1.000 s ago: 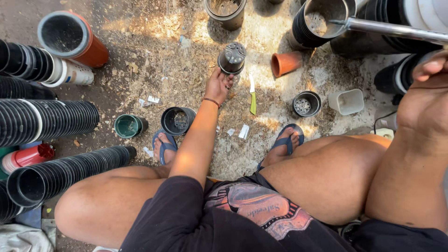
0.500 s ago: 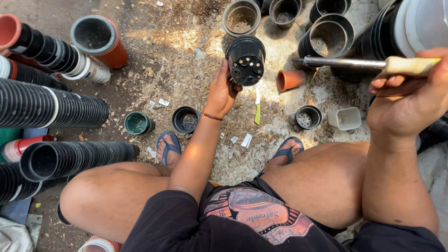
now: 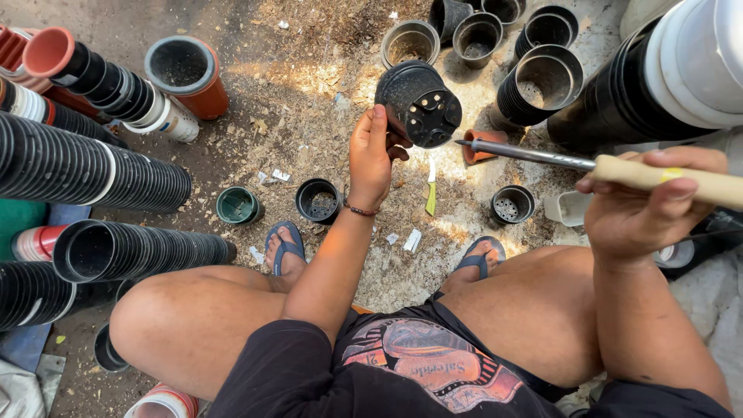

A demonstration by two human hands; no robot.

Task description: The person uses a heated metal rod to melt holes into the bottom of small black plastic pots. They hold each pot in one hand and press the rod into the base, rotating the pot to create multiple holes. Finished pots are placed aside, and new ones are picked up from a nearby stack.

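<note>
- Above the sandalled feet, the left hand (image 3: 373, 159) gripped a black plastic pot (image 3: 418, 103) by its rim, thumb and fingers pinched on the wall, and held it off the ground.
- The pot lay tipped on its side, its holed bottom facing toward the right hand (image 3: 642, 207) and the camera, its mouth turned away.
- To the right of the pot, the right hand was clenched around the pale wooden handle of a metal rod (image 3: 526, 153).
- The rod's long axis ran nearly level, from the handle leftward, and its tip stood just beside the pot's bottom, apart from it as far as could be told.
- The left hand was on the pot; the right hand stayed well off, linked only by the rod.
- The pot looked thin, dull and dusty, round and tapering, with drain holes in a ribbed base.
- Left of the pot lay long nested stacks of black pots (image 3: 85, 166), ridged at the rims.
- Below the pot, the ground (image 3: 309, 116) was packed earth strewn with dry chaff and paper scraps.
- A small terracotta-coloured pot (image 3: 484, 147) lay on its side just below the rod.
</note>
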